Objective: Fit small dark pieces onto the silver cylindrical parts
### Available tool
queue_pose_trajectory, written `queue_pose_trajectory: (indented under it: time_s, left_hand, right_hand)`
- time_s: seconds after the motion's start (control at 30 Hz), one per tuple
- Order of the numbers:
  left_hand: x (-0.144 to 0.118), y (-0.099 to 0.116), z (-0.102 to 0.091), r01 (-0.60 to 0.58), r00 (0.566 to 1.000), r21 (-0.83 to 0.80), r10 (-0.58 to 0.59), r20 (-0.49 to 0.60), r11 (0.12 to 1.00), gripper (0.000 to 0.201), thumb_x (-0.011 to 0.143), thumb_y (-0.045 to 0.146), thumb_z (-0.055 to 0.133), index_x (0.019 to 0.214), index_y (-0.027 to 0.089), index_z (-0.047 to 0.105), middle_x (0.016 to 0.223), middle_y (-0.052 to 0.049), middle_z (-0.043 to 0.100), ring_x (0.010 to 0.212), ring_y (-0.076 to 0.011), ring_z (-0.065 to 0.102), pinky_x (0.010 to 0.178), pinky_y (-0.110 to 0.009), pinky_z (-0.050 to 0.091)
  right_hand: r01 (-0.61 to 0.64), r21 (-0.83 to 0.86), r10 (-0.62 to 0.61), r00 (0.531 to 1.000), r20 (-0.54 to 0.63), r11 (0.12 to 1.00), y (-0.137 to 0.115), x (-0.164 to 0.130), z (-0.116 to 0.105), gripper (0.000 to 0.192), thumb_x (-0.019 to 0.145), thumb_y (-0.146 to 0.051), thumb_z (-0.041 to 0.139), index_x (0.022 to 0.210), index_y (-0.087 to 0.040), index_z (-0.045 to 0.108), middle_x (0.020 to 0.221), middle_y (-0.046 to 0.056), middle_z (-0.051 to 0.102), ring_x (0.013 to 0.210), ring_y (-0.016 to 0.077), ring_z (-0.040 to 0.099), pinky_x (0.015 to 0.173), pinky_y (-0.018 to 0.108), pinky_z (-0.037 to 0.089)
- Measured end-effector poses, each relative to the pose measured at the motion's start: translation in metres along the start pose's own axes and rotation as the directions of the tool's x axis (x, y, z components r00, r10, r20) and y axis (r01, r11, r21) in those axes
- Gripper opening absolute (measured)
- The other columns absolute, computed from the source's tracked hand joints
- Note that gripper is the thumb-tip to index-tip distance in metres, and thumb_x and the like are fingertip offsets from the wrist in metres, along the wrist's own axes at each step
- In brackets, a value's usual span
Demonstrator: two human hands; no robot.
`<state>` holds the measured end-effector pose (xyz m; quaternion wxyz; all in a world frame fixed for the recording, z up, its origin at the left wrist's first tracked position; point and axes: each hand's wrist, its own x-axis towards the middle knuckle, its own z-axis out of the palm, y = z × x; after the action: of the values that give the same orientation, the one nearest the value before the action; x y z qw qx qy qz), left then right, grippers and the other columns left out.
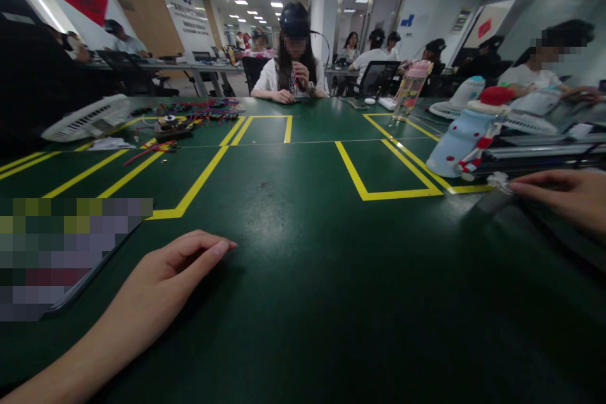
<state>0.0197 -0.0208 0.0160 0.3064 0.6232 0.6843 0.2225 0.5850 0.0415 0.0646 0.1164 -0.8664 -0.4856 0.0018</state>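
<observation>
At our right fingertips we see a small white piece (pixel 499 181) lying on the green bench (pixel 303 265), just beside the end of a yellow tape line; it is too small and blurred to tell its shape. A dark flat strip (pixel 492 202) lies tilted just below it, its far end under our right hand (pixel 563 196).

Two fans (pixel 88 118) (pixel 454 104), two bottles (pixel 411 89) (pixel 461 139), one table (pixel 331 278).
</observation>
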Motion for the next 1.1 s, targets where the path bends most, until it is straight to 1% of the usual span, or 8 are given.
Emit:
queue_pose_trajectory:
  time_s: [0.23, 0.47, 0.6, 0.77, 0.87, 0.97, 1.03, 1.1]
  left_hand:
    - [0.001, 0.000, 0.001, -0.004, 1.000, 0.000, 0.004, -0.002, 1.000, 0.045, 0.081, 0.063, 0.050, 0.098, 0.026, 0.067, 0.093, -0.001, 0.068, 0.089, -0.0247, 0.061, 0.082, -0.032, 0.042]
    - [0.001, 0.001, 0.002, -0.016, 1.000, 0.004, 0.016, -0.005, 1.000, 0.042, 0.082, 0.062, 0.051, 0.097, 0.026, 0.068, 0.096, -0.001, 0.069, 0.093, -0.0249, 0.061, 0.085, -0.033, 0.042]
    - [0.002, -0.001, 0.002, -0.029, 1.000, 0.006, 0.029, -0.003, 1.000, 0.041, 0.082, 0.061, 0.051, 0.097, 0.027, 0.068, 0.099, 0.000, 0.069, 0.095, -0.0248, 0.061, 0.086, -0.032, 0.041]
    - [0.001, -0.001, 0.002, -0.029, 1.000, 0.008, 0.029, -0.006, 1.000, 0.041, 0.083, 0.061, 0.051, 0.098, 0.027, 0.067, 0.098, 0.000, 0.069, 0.093, -0.0243, 0.062, 0.086, -0.032, 0.041]
    - [0.001, 0.001, 0.004, -0.037, 0.999, 0.012, 0.037, -0.011, 0.999, 0.041, 0.083, 0.062, 0.051, 0.095, 0.027, 0.068, 0.098, 0.000, 0.069, 0.093, -0.0246, 0.062, 0.086, -0.032, 0.041]
    - [0.001, 0.003, 0.004, -0.039, 0.999, 0.014, 0.039, -0.025, 0.999, 0.041, 0.082, 0.062, 0.051, 0.095, 0.027, 0.068, 0.099, 0.000, 0.070, 0.094, -0.0249, 0.062, 0.086, -0.032, 0.042]
    - [0.001, 0.003, 0.004, -0.038, 0.999, 0.024, 0.039, -0.028, 0.999, 0.041, 0.082, 0.062, 0.051, 0.096, 0.027, 0.069, 0.098, 0.000, 0.070, 0.094, -0.0248, 0.062, 0.087, -0.033, 0.042]
    - [0.001, 0.001, 0.003, -0.045, 0.999, 0.037, 0.045, -0.024, 0.998, 0.042, 0.083, 0.062, 0.050, 0.096, 0.027, 0.068, 0.098, -0.001, 0.070, 0.093, -0.0248, 0.063, 0.087, -0.033, 0.043]
  right_hand:
    - [-0.058, -0.005, 0.058, 0.998, -0.035, 0.998, -0.009, -0.008, -0.004, 0.047, 0.074, -0.057, 0.057, 0.102, -0.022, 0.072, 0.099, 0.010, 0.069, 0.083, 0.0243, 0.058, 0.074, 0.035, 0.040]
    - [0.024, 0.091, -0.023, 1.000, -0.012, 0.996, -0.008, -0.019, 0.004, 0.044, 0.079, -0.050, 0.056, 0.110, -0.022, 0.069, 0.109, 0.011, 0.068, 0.088, 0.0245, 0.061, 0.077, 0.036, 0.042]
    - [0.096, 0.137, -0.077, 0.988, -0.134, 0.986, 0.002, -0.031, 0.025, 0.058, 0.071, -0.060, 0.063, 0.114, -0.021, 0.060, 0.112, 0.012, 0.066, 0.091, 0.0257, 0.064, 0.077, 0.036, 0.046]
    - [0.254, 0.167, -0.200, 0.938, -0.283, 0.953, -0.011, -0.049, 0.046, 0.051, 0.073, -0.052, 0.066, 0.111, -0.021, 0.056, 0.112, 0.012, 0.065, 0.095, 0.0241, 0.065, 0.081, 0.034, 0.050]
    - [0.539, 0.346, -0.429, 0.834, -0.347, 0.768, -0.050, -0.083, 0.055, 0.046, 0.072, -0.044, 0.071, 0.111, -0.023, 0.057, 0.110, 0.008, 0.065, 0.092, 0.0207, 0.066, 0.084, 0.035, 0.054]
    - [0.760, 0.473, -0.722, 0.617, -0.312, 0.445, -0.104, -0.133, 0.063, 0.039, 0.077, -0.034, 0.069, 0.113, -0.026, 0.057, 0.112, 0.004, 0.064, 0.099, 0.0184, 0.064, 0.089, 0.037, 0.054]
    - [0.793, 0.548, -0.843, 0.467, -0.267, 0.266, -0.137, -0.161, 0.066, 0.037, 0.078, -0.026, 0.067, 0.113, -0.027, 0.055, 0.116, 0.002, 0.063, 0.105, 0.0154, 0.063, 0.091, 0.033, 0.054]
    - [0.766, 0.623, -0.898, 0.374, -0.233, 0.157, -0.159, -0.180, 0.068, 0.036, 0.080, -0.023, 0.065, 0.113, -0.027, 0.054, 0.116, 0.001, 0.063, 0.106, 0.0125, 0.062, 0.091, 0.028, 0.053]
